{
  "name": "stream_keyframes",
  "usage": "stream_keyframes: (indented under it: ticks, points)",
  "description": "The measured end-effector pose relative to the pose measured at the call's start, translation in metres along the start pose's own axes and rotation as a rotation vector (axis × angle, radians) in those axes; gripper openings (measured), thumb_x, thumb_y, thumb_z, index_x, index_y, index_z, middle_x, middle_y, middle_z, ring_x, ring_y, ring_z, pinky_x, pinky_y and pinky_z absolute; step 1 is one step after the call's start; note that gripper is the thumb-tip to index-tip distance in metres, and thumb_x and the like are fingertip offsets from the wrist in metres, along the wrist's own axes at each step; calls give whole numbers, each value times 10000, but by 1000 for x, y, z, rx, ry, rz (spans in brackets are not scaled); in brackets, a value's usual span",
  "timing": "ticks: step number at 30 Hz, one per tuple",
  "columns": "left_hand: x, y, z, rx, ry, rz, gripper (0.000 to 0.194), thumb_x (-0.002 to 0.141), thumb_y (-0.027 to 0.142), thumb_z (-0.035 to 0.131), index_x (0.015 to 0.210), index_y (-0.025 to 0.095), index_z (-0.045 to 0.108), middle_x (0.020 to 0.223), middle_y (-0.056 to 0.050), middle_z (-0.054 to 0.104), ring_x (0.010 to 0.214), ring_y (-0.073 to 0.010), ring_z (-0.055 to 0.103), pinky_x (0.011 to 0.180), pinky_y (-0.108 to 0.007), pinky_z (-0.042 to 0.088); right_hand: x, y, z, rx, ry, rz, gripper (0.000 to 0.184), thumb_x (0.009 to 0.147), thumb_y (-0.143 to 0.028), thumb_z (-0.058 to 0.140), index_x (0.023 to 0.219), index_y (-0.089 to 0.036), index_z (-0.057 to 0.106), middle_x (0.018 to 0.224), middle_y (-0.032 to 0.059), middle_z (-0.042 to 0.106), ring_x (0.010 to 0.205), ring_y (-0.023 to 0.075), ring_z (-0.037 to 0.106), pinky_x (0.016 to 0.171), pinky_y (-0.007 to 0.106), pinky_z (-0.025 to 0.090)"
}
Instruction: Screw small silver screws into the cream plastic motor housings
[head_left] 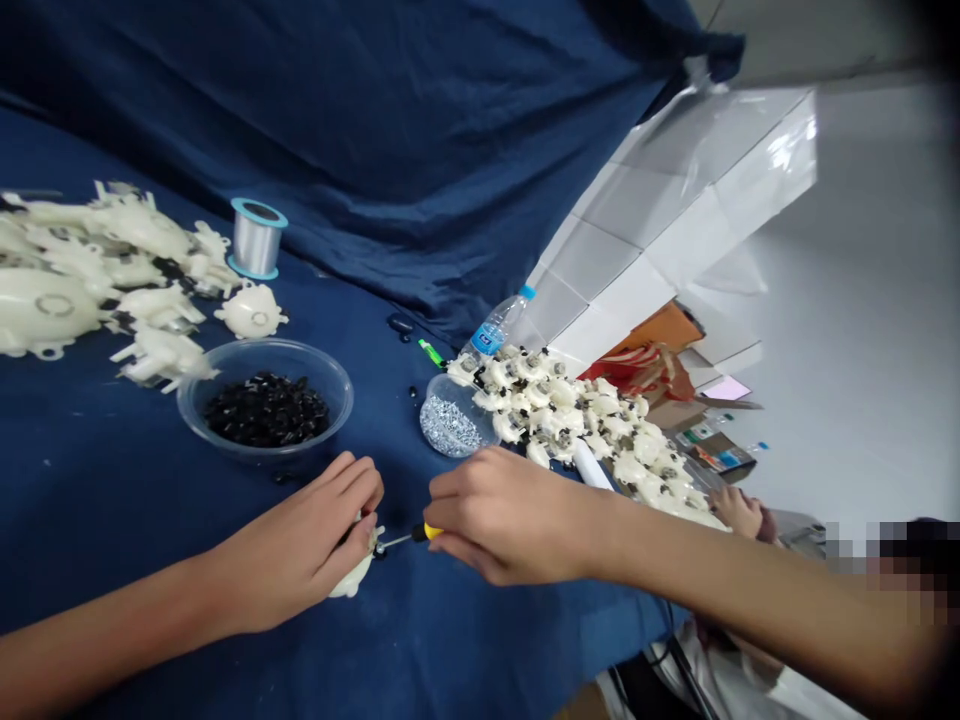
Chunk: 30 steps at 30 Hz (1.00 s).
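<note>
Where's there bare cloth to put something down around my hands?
Bare cloth shows left of the black-bits bowl, down to your left forearm; nearer you, below your right hand; and, smaller, between the spool and green marker, beside loose black pieces. Crowded: the white pile far left and white heap right.

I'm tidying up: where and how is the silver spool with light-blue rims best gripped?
Probably around the middle of the silver cylindrical spool, coming from the right: it stands on end, its waist is narrower than the light-blue rims, and cream plastic pieces crowd its left and near sides.
</note>
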<state>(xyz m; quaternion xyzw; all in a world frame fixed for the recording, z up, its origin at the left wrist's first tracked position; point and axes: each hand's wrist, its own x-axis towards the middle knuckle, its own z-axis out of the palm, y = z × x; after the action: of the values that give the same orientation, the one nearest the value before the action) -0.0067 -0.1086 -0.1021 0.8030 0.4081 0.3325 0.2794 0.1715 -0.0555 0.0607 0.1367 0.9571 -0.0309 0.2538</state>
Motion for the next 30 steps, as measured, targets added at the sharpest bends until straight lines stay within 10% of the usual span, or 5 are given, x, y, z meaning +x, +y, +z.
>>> stream_keyframes:
  ticks: [10,16,19,24,30]
  points:
    - [0,-3,5,55,32,65,233,1001,192,251,878,206,448,901,-33,482,834,-218,414,803,-410,370,22,-2,10,648,-113,791,244,833,-397,632,735,-179,686,649,24,658,567,138,574,461,248,377]
    - [-2,-1,2,47,37,52,233,1001,198,243,866,203,433,882,-29,465,828,-214,422,767,-392,371,15,-5,-6,467,-30,524,307,696,-268,822,959,-172,694,938,31,691,775,141,616,652,233,445]
    - [-1,-1,1,62,42,58,232,1002,190,260,874,197,453,895,-32,481,838,-213,428,771,-388,369,5,-6,-4,216,2,238,63,833,-130,663,868,-159,706,872,28,685,759,135,605,651,252,406]
    - [-1,-3,4,74,65,62,222,999,193,287,850,193,452,885,-30,480,829,-212,413,777,-395,358,0,-8,4,-148,-81,-81,216,921,-96,478,956,-89,691,854,94,656,676,173,546,564,338,299]
    - [-1,-1,7,98,53,70,255,1003,188,232,848,183,434,890,-46,453,843,-228,395,775,-416,352,22,-13,2,481,-85,609,215,883,-263,601,761,-149,736,631,15,639,572,111,525,537,253,379]
